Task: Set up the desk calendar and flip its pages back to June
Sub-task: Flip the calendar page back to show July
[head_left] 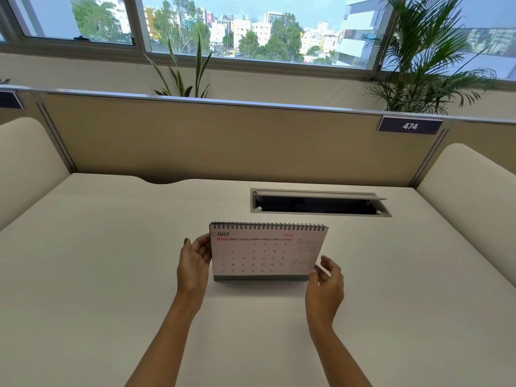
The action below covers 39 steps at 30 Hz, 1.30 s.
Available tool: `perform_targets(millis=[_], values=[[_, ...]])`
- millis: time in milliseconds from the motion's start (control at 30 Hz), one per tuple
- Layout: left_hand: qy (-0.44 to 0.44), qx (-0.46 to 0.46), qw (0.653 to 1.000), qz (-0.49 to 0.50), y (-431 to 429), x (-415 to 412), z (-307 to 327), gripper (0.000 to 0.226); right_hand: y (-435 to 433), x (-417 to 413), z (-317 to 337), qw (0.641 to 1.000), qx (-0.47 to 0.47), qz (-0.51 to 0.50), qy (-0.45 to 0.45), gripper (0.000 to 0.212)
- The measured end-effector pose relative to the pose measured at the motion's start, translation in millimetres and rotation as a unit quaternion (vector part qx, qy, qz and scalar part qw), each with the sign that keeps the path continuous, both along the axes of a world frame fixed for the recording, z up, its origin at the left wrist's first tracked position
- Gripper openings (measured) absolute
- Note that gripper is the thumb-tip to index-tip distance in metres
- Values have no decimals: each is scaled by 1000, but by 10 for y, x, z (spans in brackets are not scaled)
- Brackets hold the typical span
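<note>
We see the desk calendar (262,254) standing upright on its grey base near the middle of the counter (111,261), spiral binding along the top. Its white front page reads JULY 2026, with small neighbouring-month grids at right.

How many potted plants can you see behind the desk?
2: a snake plant behind the partition, left of centre, and a palm at the right by the window. Their pots are hidden.

Desk calendar (265,252) upright on desk (111,261), between left hand (194,263) and right hand (326,286); cable hatch (321,203) beyond right hand.
</note>
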<state>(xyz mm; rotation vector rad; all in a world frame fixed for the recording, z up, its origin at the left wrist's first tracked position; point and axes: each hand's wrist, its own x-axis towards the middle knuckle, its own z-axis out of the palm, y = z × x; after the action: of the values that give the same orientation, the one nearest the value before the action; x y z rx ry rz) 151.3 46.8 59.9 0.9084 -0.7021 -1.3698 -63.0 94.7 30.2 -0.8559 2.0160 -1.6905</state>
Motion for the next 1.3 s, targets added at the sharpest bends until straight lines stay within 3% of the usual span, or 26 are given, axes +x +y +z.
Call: perform_targets(millis=[333,567,833,867,933,1000,1067,1200,1300], values=[[1,-3,1000,-1,-5,-2,-4,48,149,-28,29,1000,-9,-8,15,13],[2,-1,1000,-4,-14,11,-12,51,214,-132,71,1000,-19,0,-1,12],[-5,2,1000,-4,4,9,20,49,251,-137,31,995,-29,19,88,9],[-3,2,1000,-4,2,10,19,49,265,-144,46,997,-27,26,65,8],[-2,2,1000,-4,-4,17,15,49,289,-180,125,996,-16,71,-55,32],[-7,7,1000,-5,-10,13,7,48,316,-230,269,968,-12,134,-211,46],[-5,16,1000,-8,-3,3,11,48,364,-260,374,933,-3,184,-309,45],[11,38,999,-12,4,-1,15,48,408,-259,499,901,-7,266,-342,47],[-5,34,999,-21,12,-7,5,48,348,-215,633,863,-101,362,-339,32]])
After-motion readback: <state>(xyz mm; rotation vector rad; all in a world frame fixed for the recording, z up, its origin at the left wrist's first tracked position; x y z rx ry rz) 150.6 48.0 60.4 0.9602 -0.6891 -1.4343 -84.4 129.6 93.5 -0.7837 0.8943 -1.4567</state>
